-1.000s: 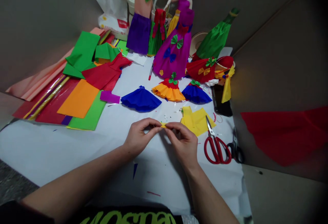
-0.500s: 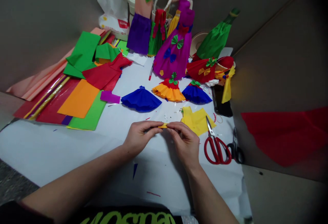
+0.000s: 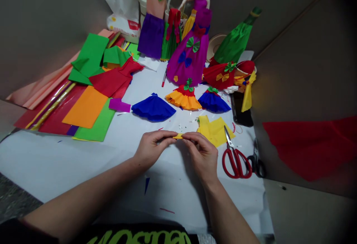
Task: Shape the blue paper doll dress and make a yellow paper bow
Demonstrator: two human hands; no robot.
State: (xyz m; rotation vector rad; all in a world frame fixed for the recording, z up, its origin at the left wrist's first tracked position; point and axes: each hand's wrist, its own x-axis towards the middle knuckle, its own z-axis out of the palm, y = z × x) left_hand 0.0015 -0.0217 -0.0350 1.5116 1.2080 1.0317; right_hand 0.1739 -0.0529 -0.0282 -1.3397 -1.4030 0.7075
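Observation:
Between my two hands is a small yellow paper strip (image 3: 178, 136), mostly covered by my fingers. My left hand (image 3: 151, 148) pinches its left end with thumb and forefinger. The right end is pinched by my right hand (image 3: 202, 155). Just behind my right hand lies a larger piece of yellow crepe paper (image 3: 216, 131). Red-handled scissors (image 3: 233, 162) rest to the right of it, blades pointing away from me. Beyond my hands sit a blue paper skirt (image 3: 153, 109), an orange and red one (image 3: 184, 98), and another blue one with a green bow (image 3: 214, 102).
A doll in a purple paper dress (image 3: 188, 58) stands at the back. Coloured paper sheets (image 3: 85, 106) are piled on the left. Black scissors (image 3: 257, 164) and a dark phone (image 3: 242, 112) lie at the right edge. Tissues (image 3: 124, 26) stand at the back left.
Both hands stay in nearly the same place, still pinching the yellow strip. Slightly more of the strip shows between the fingertips.

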